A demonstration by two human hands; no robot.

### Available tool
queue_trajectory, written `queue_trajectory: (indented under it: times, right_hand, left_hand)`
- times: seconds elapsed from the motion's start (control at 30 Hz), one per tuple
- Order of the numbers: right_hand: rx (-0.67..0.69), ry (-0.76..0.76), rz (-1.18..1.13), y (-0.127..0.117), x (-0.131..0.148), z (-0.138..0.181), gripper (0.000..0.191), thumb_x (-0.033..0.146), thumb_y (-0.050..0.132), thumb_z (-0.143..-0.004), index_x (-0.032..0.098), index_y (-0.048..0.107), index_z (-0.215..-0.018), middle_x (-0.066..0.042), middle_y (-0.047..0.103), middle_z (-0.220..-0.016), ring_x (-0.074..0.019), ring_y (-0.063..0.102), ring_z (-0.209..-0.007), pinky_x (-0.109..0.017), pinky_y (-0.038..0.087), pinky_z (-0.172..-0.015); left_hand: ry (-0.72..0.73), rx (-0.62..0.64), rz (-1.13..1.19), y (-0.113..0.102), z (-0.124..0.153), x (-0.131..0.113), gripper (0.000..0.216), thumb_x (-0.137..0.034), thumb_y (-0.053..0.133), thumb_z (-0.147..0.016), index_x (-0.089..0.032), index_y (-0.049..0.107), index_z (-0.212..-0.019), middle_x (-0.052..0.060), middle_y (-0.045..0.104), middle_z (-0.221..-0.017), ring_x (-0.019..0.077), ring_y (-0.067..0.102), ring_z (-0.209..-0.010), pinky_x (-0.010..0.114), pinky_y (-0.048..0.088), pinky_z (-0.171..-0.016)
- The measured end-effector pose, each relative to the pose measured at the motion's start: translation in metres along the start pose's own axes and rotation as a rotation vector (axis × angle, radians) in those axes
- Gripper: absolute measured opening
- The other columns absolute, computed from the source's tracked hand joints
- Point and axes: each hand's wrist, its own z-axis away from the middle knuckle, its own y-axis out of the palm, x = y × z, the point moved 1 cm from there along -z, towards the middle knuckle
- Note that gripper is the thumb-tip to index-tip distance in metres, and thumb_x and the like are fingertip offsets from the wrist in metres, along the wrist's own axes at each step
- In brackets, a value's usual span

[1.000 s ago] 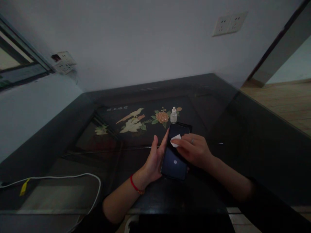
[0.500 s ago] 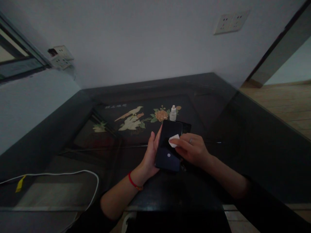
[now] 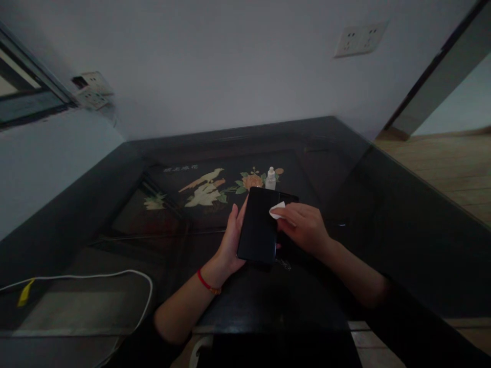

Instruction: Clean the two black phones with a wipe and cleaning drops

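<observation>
My left hand (image 3: pixel 229 243) grips a black phone (image 3: pixel 258 225) from its left side and holds it tilted above the dark table (image 3: pixel 383 214), screen dark. My right hand (image 3: pixel 305 227) pinches a small white wipe (image 3: pixel 276 210) against the phone's upper right edge. A small white dropper bottle (image 3: pixel 270 179) stands just behind the phone, on the table's flower inlay.
A white cable (image 3: pixel 115 278) with a yellow tag curves across the near left of the table. The table sits in a corner, with wall sockets (image 3: pixel 360 38) at upper right and others (image 3: pixel 92 91) at left. Wooden floor (image 3: pixel 452 163) lies to the right.
The phone has been lifted and tilted toward the left, and the icon on its screen is gone. The wipe has slid from mid-screen to the upper right edge.
</observation>
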Motion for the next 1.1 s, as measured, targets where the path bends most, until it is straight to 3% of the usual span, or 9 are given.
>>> queue_trajectory:
  times: [0.2,0.27,0.47,0.53,0.63,0.8,0.87,1.0,1.1]
  right_hand:
    - [0.064,-0.389,-0.155,-0.001,0.046,-0.002,0.012,0.014,0.053,-0.09,0.013,0.064,-0.089,0.003,0.055,-0.057,-0.0107,0.049,-0.053,-0.025,0.036,-0.052]
    - [0.063,-0.408,-0.162,-0.002,0.047,-0.001,0.012,0.013,0.053,-0.09,0.012,0.065,-0.09,0.003,0.055,-0.056,-0.011,0.049,-0.053,-0.025,0.036,-0.052]
    - [-0.048,0.133,0.019,-0.005,-0.019,0.0,0.013,0.014,0.054,-0.088,0.015,0.066,-0.093,-0.006,0.072,-0.081,-0.0163,0.067,-0.073,-0.028,0.05,-0.068]
    - [-0.092,0.231,0.045,-0.006,-0.031,0.001,0.013,0.016,0.053,-0.089,0.017,0.066,-0.093,-0.005,0.073,-0.085,-0.0175,0.069,-0.079,-0.029,0.051,-0.072]
    - [-0.069,0.158,0.014,-0.007,-0.02,-0.001,0.015,0.015,0.051,-0.09,0.017,0.066,-0.093,-0.005,0.073,-0.082,-0.0157,0.068,-0.074,-0.027,0.051,-0.068]
    - [0.065,-0.232,-0.022,-0.007,0.016,-0.005,0.021,0.016,0.046,-0.092,0.015,0.067,-0.09,-0.001,0.062,-0.061,-0.0123,0.057,-0.055,-0.025,0.042,-0.052]
    - [0.042,-0.175,0.001,-0.008,0.009,-0.005,0.02,0.017,0.047,-0.092,0.016,0.067,-0.091,-0.001,0.063,-0.062,-0.0122,0.057,-0.056,-0.025,0.042,-0.053]
    - [-0.097,0.162,0.047,-0.012,-0.02,-0.003,0.016,0.015,0.051,-0.09,0.018,0.066,-0.093,-0.004,0.072,-0.079,-0.0151,0.067,-0.072,-0.027,0.051,-0.067]
    - [-0.12,0.215,0.03,-0.015,-0.022,-0.004,0.015,0.014,0.053,-0.089,0.018,0.067,-0.093,-0.005,0.073,-0.084,-0.0162,0.069,-0.077,-0.028,0.052,-0.07]
  left_hand:
    - [0.064,-0.019,-0.035,0.001,-0.001,0.002,0.062,-0.056,0.033,-0.094,-0.031,0.026,-0.149,0.009,0.057,-0.134,0.026,0.06,-0.112,0.044,0.045,-0.098]
    - [0.063,-0.016,-0.044,-0.001,-0.002,0.002,0.062,-0.057,0.032,-0.094,-0.031,0.024,-0.15,0.009,0.057,-0.133,0.0257,0.062,-0.109,0.043,0.046,-0.096]
    - [-0.097,0.144,-0.104,-0.002,0.002,0.002,0.064,-0.061,0.032,-0.092,-0.043,0.011,-0.149,0.012,0.059,-0.129,0.0318,0.067,-0.098,0.051,0.053,-0.077]
    - [-0.15,0.177,-0.118,0.001,0.005,0.004,0.064,-0.062,0.032,-0.091,-0.044,0.011,-0.149,0.013,0.058,-0.13,0.0345,0.067,-0.098,0.051,0.054,-0.073]
    - [-0.156,0.153,-0.132,0.005,0.007,0.005,0.06,-0.059,0.029,-0.092,-0.044,0.013,-0.149,0.011,0.055,-0.134,0.0331,0.067,-0.097,0.05,0.054,-0.072]
    - [0.007,0.045,-0.182,0.006,0.005,0.003,0.057,-0.05,0.029,-0.096,-0.033,0.023,-0.15,0.009,0.048,-0.143,0.0259,0.062,-0.107,0.042,0.052,-0.088]
    - [-0.023,0.078,-0.188,0.005,0.004,0.003,0.059,-0.053,0.03,-0.095,-0.035,0.019,-0.15,0.009,0.048,-0.143,0.0271,0.063,-0.106,0.043,0.053,-0.084]
    - [-0.138,0.188,-0.213,0.004,0.006,0.006,0.065,-0.062,0.032,-0.091,-0.044,0.009,-0.149,0.012,0.054,-0.136,0.0322,0.066,-0.098,0.047,0.055,-0.071]
    - [-0.142,0.207,-0.256,0.005,0.009,0.009,0.066,-0.062,0.036,-0.09,-0.046,0.011,-0.148,0.012,0.049,-0.14,0.0324,0.066,-0.098,0.046,0.055,-0.072]
